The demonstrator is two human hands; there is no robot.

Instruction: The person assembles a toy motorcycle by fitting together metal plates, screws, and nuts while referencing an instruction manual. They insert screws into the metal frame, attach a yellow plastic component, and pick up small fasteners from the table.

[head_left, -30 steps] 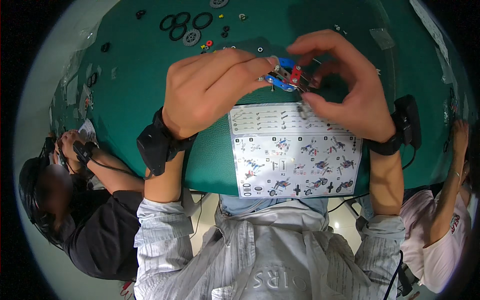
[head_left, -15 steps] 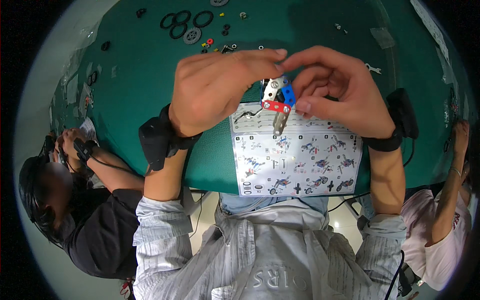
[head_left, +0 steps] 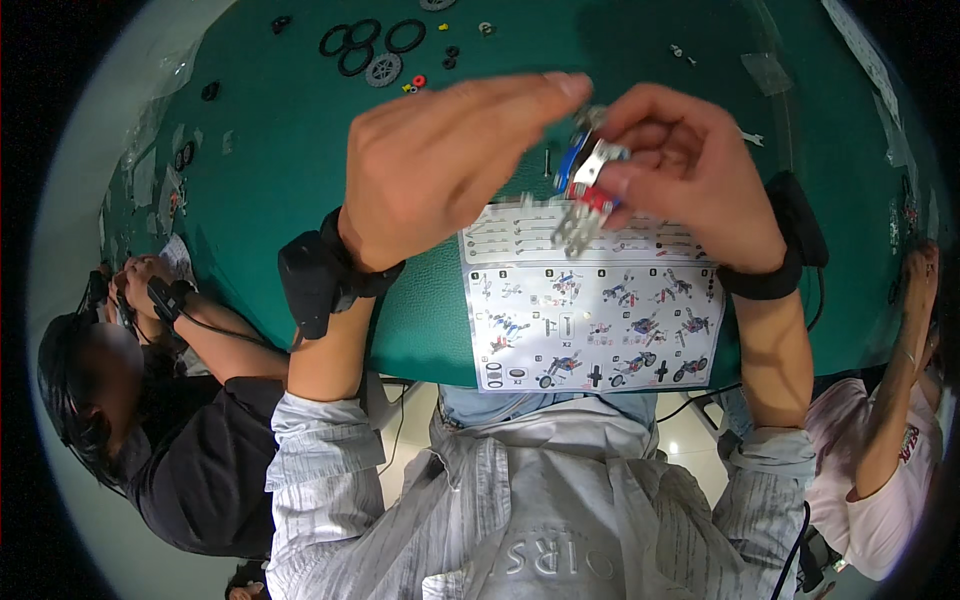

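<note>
A small metal construction-kit model (head_left: 590,175), made of silver, blue and red perforated strips, is tilted in my right hand (head_left: 685,165). The thumb and fingers of that hand are closed on its right side. Just to the left, my left hand (head_left: 440,165) hovers palm down, apart from the model. Its index finger is stretched out to the right, while the thumb and other fingers are mostly hidden beneath the hand. Between the hands a thin screw (head_left: 547,163) shows against the green table. Motion smears the model's lower silver end and a pale bit beside it.
Below the hands lies a printed instruction sheet (head_left: 600,330). Black tyre rings (head_left: 405,37), a grey wheel (head_left: 384,70) and small red and yellow parts lie at the far left-centre. A small spanner (head_left: 752,139) is beyond my right wrist. Other people sit on both sides.
The model has turned and shifted right, away from my left hand and into my right hand's hold. My left fingers have risen and reach farther out; the screw between the hands now shows.
</note>
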